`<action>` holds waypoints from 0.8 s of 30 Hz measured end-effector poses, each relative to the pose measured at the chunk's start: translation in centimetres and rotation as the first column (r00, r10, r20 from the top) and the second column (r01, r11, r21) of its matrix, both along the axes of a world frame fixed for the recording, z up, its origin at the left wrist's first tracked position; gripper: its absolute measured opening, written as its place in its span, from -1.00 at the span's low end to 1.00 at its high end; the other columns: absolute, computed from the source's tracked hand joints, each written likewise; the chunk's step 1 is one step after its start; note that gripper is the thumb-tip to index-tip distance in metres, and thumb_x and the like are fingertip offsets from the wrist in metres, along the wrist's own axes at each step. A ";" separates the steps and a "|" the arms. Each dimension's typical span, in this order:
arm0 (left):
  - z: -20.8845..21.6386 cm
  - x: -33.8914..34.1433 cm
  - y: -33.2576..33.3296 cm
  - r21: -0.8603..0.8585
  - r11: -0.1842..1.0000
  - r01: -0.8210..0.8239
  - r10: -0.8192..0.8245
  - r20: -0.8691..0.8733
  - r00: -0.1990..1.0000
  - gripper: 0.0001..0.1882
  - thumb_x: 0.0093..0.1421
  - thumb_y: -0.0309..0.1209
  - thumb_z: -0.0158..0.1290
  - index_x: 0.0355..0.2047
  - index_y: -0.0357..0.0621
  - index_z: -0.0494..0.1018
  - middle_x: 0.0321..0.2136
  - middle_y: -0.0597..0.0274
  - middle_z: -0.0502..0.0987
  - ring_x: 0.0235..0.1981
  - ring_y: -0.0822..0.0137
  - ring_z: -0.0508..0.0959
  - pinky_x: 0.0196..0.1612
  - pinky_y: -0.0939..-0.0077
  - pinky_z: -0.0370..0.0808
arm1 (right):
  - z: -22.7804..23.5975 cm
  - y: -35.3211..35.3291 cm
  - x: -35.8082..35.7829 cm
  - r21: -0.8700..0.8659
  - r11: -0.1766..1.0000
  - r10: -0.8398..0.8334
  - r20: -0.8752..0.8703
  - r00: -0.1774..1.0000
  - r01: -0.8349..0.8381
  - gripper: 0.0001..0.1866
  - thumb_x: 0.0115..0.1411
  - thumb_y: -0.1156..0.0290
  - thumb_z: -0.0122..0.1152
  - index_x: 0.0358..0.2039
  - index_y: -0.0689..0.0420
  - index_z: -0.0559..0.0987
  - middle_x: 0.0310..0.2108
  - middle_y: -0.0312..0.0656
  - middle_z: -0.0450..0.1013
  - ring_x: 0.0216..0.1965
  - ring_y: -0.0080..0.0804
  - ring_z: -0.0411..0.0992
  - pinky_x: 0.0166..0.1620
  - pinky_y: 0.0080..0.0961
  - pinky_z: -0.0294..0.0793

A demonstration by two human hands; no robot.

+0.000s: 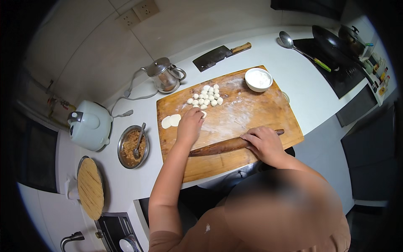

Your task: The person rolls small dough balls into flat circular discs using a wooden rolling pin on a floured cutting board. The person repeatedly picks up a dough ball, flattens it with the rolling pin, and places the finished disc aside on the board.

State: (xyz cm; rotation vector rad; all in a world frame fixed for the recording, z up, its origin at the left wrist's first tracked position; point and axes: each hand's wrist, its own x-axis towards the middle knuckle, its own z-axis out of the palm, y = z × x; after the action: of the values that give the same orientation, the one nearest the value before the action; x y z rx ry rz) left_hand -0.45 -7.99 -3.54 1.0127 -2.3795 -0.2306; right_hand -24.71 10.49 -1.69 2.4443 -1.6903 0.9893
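A floured wooden board (226,166) lies on the counter before me. My left hand (191,126) is over its left half, fingertips closed on a small dough piece (204,114) just below a cluster of dough pieces (208,95). Left of that hand lie flat round dough wrappers (171,121), partly overlapping. Across the board's near part stretches a dark, tapered rolling pin (222,148). My right hand (263,143) grips it close to its right end. A white bowl of flour (258,80) stands at the board's far right corner.
Left of the board, a metal bowl (133,147) holds brown filling and a spoon. Around it stand a rice cooker (90,125), a metal kettle (165,74) and a round woven tray (90,188). A cleaver (220,56) lies behind; a skimmer (286,40) and wok (331,42) are right.
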 end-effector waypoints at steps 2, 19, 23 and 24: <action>-0.2 0.0 0.1 0.053 0.997 0.051 -0.049 -0.042 0.998 -0.87 0.08 -0.53 0.23 -0.33 -0.21 0.58 -0.19 0.15 0.60 -0.19 0.09 0.59 -0.12 0.32 0.53 | 0.0 0.1 -0.4 0.006 1.000 0.005 0.010 1.000 -0.005 -0.62 0.04 0.39 0.35 -0.08 -0.01 0.59 -0.20 -0.25 0.50 -0.17 -0.18 0.45 -0.12 -0.25 0.43; 0.4 -6.7 3.9 0.170 0.865 0.472 -0.497 0.411 0.764 -0.33 0.34 -0.14 -0.06 0.41 0.05 0.06 0.44 0.07 -0.01 0.45 0.12 0.00 0.45 0.01 -0.10 | 0.1 0.0 -1.6 0.059 0.976 0.213 -0.046 0.976 -0.210 -0.63 0.09 0.41 0.20 -0.04 -0.04 0.57 -0.18 -0.32 0.49 -0.13 -0.28 0.44 -0.08 -0.32 0.40; 0.0 -5.8 5.1 0.192 0.858 0.477 -0.513 0.378 0.771 -0.29 0.29 -0.16 -0.02 0.42 0.11 0.05 0.44 0.03 -0.04 0.44 0.02 0.00 0.43 -0.07 -0.12 | -0.2 -0.3 -1.9 0.066 0.964 0.258 -0.030 0.966 -0.256 -0.62 0.09 0.42 0.20 -0.03 -0.04 0.58 -0.19 -0.33 0.48 -0.13 -0.29 0.44 -0.09 -0.33 0.40; 0.0 -5.7 5.3 0.185 0.869 0.458 -0.493 0.387 0.779 -0.28 0.29 -0.15 -0.02 0.42 0.12 0.05 0.44 0.02 -0.05 0.44 0.01 -0.01 0.43 -0.08 -0.11 | -0.2 -0.3 -1.9 0.069 0.961 0.270 -0.022 0.963 -0.268 -0.62 0.09 0.42 0.21 -0.03 -0.05 0.58 -0.19 -0.33 0.48 -0.13 -0.30 0.44 -0.10 -0.33 0.40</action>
State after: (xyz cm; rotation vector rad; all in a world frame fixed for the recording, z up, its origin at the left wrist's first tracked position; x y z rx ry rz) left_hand -6.14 -2.71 -3.54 0.4968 -3.0327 -0.3183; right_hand -26.63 10.15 -1.93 2.7718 -1.4288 0.9240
